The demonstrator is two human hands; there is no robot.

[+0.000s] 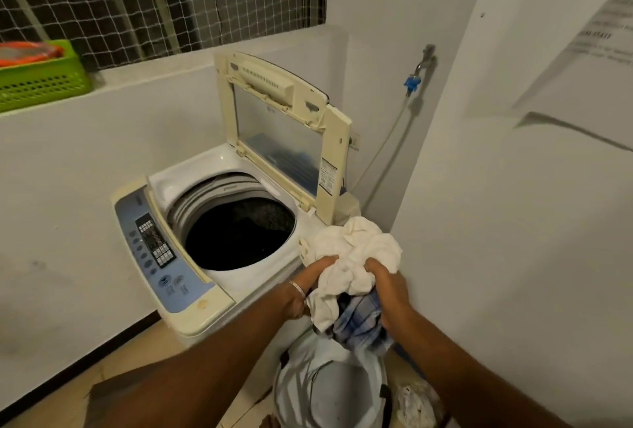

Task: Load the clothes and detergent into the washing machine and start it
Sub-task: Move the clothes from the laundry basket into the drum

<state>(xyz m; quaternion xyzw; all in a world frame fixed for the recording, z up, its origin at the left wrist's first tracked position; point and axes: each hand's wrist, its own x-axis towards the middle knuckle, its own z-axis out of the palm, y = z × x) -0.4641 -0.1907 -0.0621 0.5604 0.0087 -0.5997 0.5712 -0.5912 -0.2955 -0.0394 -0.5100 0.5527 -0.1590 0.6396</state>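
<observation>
Your left hand (310,285) and right hand (388,285) both clutch the bundled white cloth (352,256) and blue checked garment (359,321) | beside the top-load washing machine (191,294), lid (284,126) raised | white walls, tiled floor (113,359), green basket (41,81) on the ledge.

Tiled floor (113,364), tan, across the bottom of the frame, bounded at lower left by a dark skirting strip along the white wall. Stood directly on it at centre: a top-loading washing machine (191,290), lid (287,126) raised upright, dark drum (239,232) open. Just beside the machine, at lower centre-right: a pale bucket (329,390), resting on the tiles. Next to that, at the bottom right edge: a crumpled whitish bundle (416,400), too blurred to identify. At upper left, a white ledge (144,80) below the netted window, carrying a green perforated basket (41,81).
</observation>
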